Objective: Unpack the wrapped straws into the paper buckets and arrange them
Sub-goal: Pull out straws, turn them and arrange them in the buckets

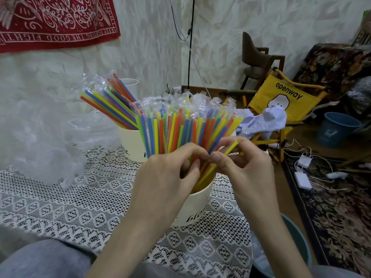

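Note:
A white paper bucket [193, 209] stands on the lace tablecloth, packed with several colourful wrapped straws [180, 127] that fan upward. Just above its rim my left hand [166, 177] has its fingers curled in among the straws. My right hand [243, 163] pinches a yellow straw [222, 157] that leans out to the right. Behind and to the left, a second white paper bucket [130, 143] holds more wrapped straws [108, 101] slanting left.
A crumpled clear plastic bag [40, 141] lies at the left on the lace tablecloth [70, 207]. A teal bin [297, 243] sits by the table's right edge. A yellow folding chair [281, 97], blue bucket [337, 129] and chargers with cables [303, 173] fill the floor at right.

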